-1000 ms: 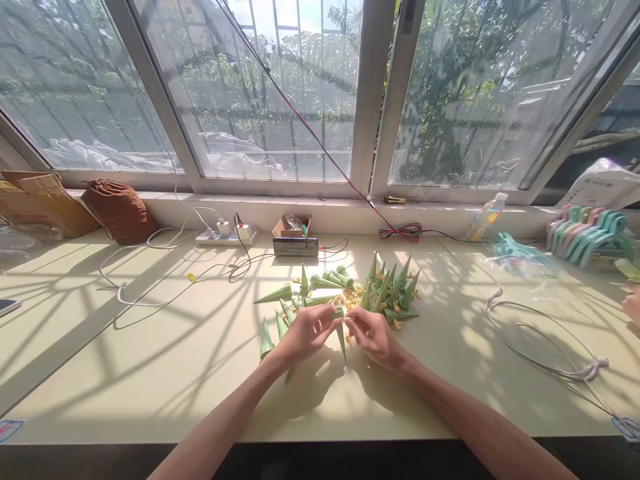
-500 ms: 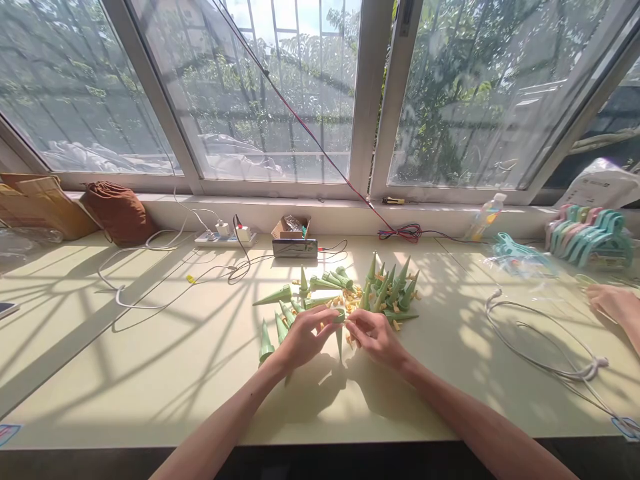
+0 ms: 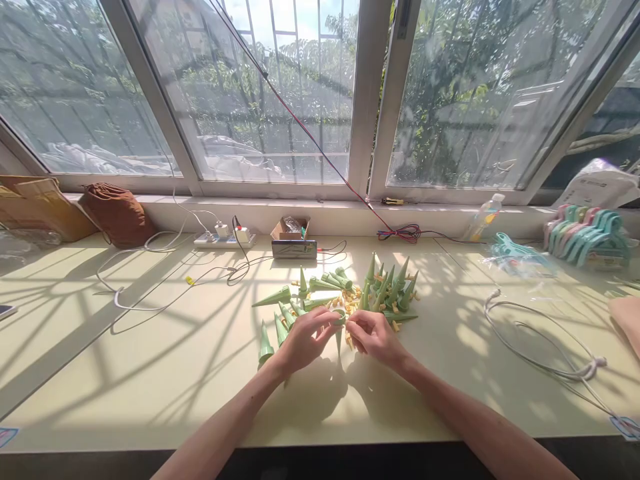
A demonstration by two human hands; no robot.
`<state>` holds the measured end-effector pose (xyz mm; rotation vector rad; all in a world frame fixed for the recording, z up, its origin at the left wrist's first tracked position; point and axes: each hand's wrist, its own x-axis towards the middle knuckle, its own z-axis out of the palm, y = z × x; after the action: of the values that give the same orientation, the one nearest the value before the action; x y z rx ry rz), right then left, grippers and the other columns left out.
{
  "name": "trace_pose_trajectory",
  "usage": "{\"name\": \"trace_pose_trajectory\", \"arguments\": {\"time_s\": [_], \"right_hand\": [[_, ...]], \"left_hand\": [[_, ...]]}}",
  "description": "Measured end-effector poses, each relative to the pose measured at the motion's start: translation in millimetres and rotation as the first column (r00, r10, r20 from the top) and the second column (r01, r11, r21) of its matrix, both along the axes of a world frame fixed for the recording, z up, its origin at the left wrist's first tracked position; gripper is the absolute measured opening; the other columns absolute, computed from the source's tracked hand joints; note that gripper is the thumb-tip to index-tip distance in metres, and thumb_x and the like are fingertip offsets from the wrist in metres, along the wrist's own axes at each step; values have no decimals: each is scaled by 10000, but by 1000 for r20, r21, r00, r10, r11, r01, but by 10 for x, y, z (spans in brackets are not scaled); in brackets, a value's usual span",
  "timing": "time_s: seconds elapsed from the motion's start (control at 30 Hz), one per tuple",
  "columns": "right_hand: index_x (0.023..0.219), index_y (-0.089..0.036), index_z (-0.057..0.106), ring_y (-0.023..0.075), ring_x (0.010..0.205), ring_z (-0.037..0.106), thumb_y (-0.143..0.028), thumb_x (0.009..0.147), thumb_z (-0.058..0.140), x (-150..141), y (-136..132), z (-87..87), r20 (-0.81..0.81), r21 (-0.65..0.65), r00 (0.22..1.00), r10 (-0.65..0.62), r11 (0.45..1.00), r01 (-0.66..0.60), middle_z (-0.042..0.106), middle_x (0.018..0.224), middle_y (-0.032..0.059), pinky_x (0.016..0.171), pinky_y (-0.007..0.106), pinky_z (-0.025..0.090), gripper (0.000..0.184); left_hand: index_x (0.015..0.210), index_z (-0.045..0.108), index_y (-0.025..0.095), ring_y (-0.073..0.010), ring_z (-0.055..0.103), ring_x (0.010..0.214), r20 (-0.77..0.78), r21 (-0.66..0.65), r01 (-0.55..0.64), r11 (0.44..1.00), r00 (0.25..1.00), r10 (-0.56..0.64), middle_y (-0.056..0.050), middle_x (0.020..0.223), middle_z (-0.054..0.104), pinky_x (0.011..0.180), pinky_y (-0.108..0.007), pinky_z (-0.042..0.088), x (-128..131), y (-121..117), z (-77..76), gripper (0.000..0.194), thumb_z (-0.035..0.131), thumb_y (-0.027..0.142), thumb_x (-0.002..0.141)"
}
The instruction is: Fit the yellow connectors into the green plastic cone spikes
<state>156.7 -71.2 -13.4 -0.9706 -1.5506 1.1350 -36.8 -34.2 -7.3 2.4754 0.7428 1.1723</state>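
Observation:
My left hand and my right hand meet over the pale table, both with fingers closed on one green cone whose tip points down toward me. Whether my right fingertips also hold a small yellow piece is too small to tell. Just behind my hands lies a pile of green cones, some upright, some on their sides, mixed with small yellow pieces. More cones lie left of my left hand.
A small box, a power strip and looping white cables sit at the back. A brown bag rests far left. Right: a white cord, pastel hangers, a bottle, another person's arm.
My hands stay closed on the cone and shift slightly away from me. The other person's hand at the right edge reached in, then drew back so only an arm shows.

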Motion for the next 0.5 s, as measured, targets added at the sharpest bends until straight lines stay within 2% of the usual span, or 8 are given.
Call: {"name": "trace_pose_trajectory", "arguments": {"time_s": [0.17, 0.3, 0.4, 0.5], "right_hand": [[833, -177, 585, 88, 438, 458, -346, 946, 553, -41, 17, -84, 16, 27, 997, -73, 997, 72, 511, 531, -51, 445, 213, 383, 206], [987, -182, 585, 110, 506, 528, -313, 922, 585, -48, 2, -94, 82, 149, 988, -130, 982, 117, 588, 651, -20, 489, 230, 445, 146], [1056, -185, 585, 121, 569, 576, -273, 903, 602, -41, -18, -67, 132, 278, 974, -182, 950, 140, 626, 753, 8, 547, 245, 493, 178], [1079, -192, 589, 119, 578, 582, -254, 896, 606, -38, -28, -44, 154, 353, 964, -217, 923, 152, 639, 791, 18, 555, 245, 505, 194]], "left_hand": [[957, 658, 172, -101, 576, 624, 91, -93, 5, 996, 996, 3, -28, 777, 648, 532, -183, 471, 8, 0, -7, 78, 589, 177, 921], [903, 661, 150, -109, 590, 604, 128, -219, -22, 976, 990, 51, -39, 760, 657, 521, -201, 497, 18, -16, 39, 98, 624, 240, 898], [874, 650, 151, -106, 582, 546, 159, -415, -27, 909, 982, 102, -11, 682, 632, 496, -211, 500, 30, -25, 80, 170, 626, 318, 899], [836, 619, 155, -96, 542, 471, 180, -602, 4, 799, 975, 131, 26, 584, 579, 430, -200, 462, 34, -24, 102, 247, 625, 395, 894]]}}
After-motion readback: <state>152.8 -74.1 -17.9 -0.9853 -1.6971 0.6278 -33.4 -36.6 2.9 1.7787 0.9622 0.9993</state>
